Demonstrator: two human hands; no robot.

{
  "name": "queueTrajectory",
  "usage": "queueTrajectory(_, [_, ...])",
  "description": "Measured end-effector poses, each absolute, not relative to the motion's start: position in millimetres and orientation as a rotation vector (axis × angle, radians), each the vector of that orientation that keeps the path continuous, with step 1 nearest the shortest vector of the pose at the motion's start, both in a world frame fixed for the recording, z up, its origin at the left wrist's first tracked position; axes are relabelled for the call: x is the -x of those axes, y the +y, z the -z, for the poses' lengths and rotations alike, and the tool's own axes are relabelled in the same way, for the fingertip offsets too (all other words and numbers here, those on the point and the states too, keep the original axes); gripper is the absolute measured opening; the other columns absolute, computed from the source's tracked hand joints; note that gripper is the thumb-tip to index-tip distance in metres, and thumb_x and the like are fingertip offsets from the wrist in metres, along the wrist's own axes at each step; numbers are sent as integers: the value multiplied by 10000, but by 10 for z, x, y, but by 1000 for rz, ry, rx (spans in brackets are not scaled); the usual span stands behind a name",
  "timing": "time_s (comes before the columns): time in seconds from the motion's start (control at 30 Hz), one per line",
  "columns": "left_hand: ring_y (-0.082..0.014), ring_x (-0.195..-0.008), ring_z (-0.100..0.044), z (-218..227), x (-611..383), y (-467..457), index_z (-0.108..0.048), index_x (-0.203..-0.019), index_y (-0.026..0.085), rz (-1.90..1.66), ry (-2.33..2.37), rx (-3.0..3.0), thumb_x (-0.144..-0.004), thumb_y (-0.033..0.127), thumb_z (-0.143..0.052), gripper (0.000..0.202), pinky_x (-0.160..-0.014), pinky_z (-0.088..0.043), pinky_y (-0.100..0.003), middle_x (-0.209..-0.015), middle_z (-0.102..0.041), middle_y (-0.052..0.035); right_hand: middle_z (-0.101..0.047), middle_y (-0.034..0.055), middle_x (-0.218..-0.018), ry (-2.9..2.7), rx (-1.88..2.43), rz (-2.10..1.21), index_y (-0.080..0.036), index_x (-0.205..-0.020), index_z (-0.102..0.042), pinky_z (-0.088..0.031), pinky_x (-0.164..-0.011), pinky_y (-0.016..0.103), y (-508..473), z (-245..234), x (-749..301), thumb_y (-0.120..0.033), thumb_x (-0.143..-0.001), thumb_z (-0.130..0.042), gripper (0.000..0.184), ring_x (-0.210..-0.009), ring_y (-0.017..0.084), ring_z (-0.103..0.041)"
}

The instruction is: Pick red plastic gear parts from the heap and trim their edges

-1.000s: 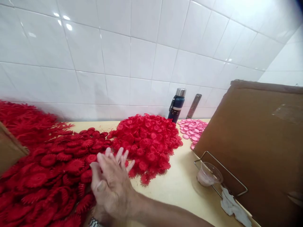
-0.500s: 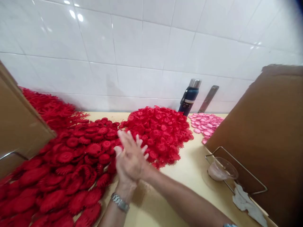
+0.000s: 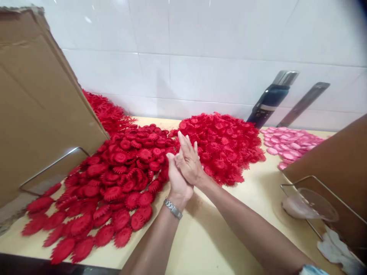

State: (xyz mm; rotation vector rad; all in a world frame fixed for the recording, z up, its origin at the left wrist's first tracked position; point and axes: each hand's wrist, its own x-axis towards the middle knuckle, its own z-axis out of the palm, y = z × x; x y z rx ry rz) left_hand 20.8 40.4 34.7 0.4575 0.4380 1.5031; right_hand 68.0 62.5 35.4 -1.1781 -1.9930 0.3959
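My left hand [image 3: 178,184], with a metal-band watch [image 3: 172,208] at its wrist, is palm up, its thumb pointing away from me. Across it lies my right hand [image 3: 189,165], palm down and pressed against the left, fingers straight and close together. The palms are closed on each other, so anything between them is hidden. Just beyond the fingers is a heap of small red flower-shaped pieces with fringed edges [image 3: 223,145]. Left of my hands spreads another pile of red, round, toothed-edge pieces [image 3: 120,164], some stacked thickly.
Cardboard panels stand at left [image 3: 43,91] and right [image 3: 338,164], with wire stands [image 3: 54,168] by them. Pink discs [image 3: 289,143], a dark blue flask [image 3: 271,101], a clear plastic cup [image 3: 304,206] and a crumpled white scrap [image 3: 338,248] are on the right. A tiled wall [image 3: 200,80] closes the back.
The view has shifted left and down, showing more of the left panel and the table's front edge. My palms stay pressed together; the right hand's fingers are less spread.
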Motion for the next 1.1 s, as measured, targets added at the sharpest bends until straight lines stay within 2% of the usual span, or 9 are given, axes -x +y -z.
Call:
queueTrajectory(0.1, [-236,-1323,-280,-386,-191,446,-488,-1265,252,-1484,371,-426,-805,656,-233,664,-1081,-219,-427,-1384,-424,-40,-235,24,-1479,-2007,1159,-374,-211,-1432,-135,44,-1091,508,648,-339,-667,-527,-883,-166,635,-1383,213,-58])
queueTrajectory(0.3, [-196,-1349,-214,-321,-147,386,-441,-1280,357,-1524,522,-367,-826,612,-244,556,-1079,-211,-406,-1416,-370,45,-237,8,-1479,-2119,1041,-401,-236,-1425,-174,-65,-1102,482,353,-372,-645,-525,-892,-128,607,-1374,218,-123])
queueTrajectory(0.47, [-256,-1244,-411,-339,-319,408,-598,-1127,192,-1310,384,-373,-805,610,-346,584,-1013,-339,-413,-1283,-532,-92,-275,53,-1462,-1920,1267,-198,-197,-1419,-198,89,-1062,547,942,-280,-881,-515,-892,-175,616,-1378,251,-69])
queueTrajectory(0.57, [-228,-1077,-560,-320,-377,420,-660,-947,186,-1309,458,-277,-822,386,-486,294,-925,-434,-375,-1062,-665,-75,-369,32,-1416,-1877,1289,-170,-237,-1397,-263,43,-1075,548,1105,-289,-984,-479,-907,-189,551,-1367,246,-148])
queueTrajectory(0.63, [-203,-900,-632,-295,-362,428,-664,-810,164,-1324,550,-199,-819,262,-495,196,-850,-480,-373,-856,-699,-62,-460,32,-1349,-1834,1260,-302,-256,-1349,-361,-50,-1085,545,1088,-339,-1018,-447,-923,-189,498,-1329,243,-268])
queueTrajectory(0.73, [-197,-751,-647,-288,-282,444,-640,-725,119,-1313,608,-159,-839,286,-454,275,-766,-510,-390,-711,-672,-83,-608,55,-1157,-1607,1236,-600,-226,-1228,-507,-358,-995,461,996,-452,-1094,-457,-918,-245,467,-1141,230,-515])
queueTrajectory(0.8, [-205,-768,-647,-315,-223,457,-636,-754,107,-1330,606,-178,-849,319,-427,312,-750,-514,-390,-743,-670,-105,-659,59,-1002,-1535,1207,-769,-200,-1133,-572,-497,-835,380,914,-517,-1176,-454,-889,-357,412,-958,208,-612])
queueTrajectory(0.9, [-198,-813,-642,-372,-171,466,-640,-822,112,-1391,622,-233,-854,314,-414,305,-766,-509,-360,-792,-664,-100,-658,59,-885,-1638,1129,-933,-186,-1074,-586,-548,-682,327,748,-537,-1295,-370,-843,-486,312,-805,178,-635])
queueTrajectory(1.1, [-179,-936,-608,-387,-227,424,-577,-1107,197,-1434,596,-284,-850,345,-446,324,-812,-490,-319,-1109,-609,-88,-476,100,-1238,-1984,1141,-566,-216,-1072,-593,-502,-838,370,484,-348,-1346,-222,-725,-626,349,-980,191,-567])
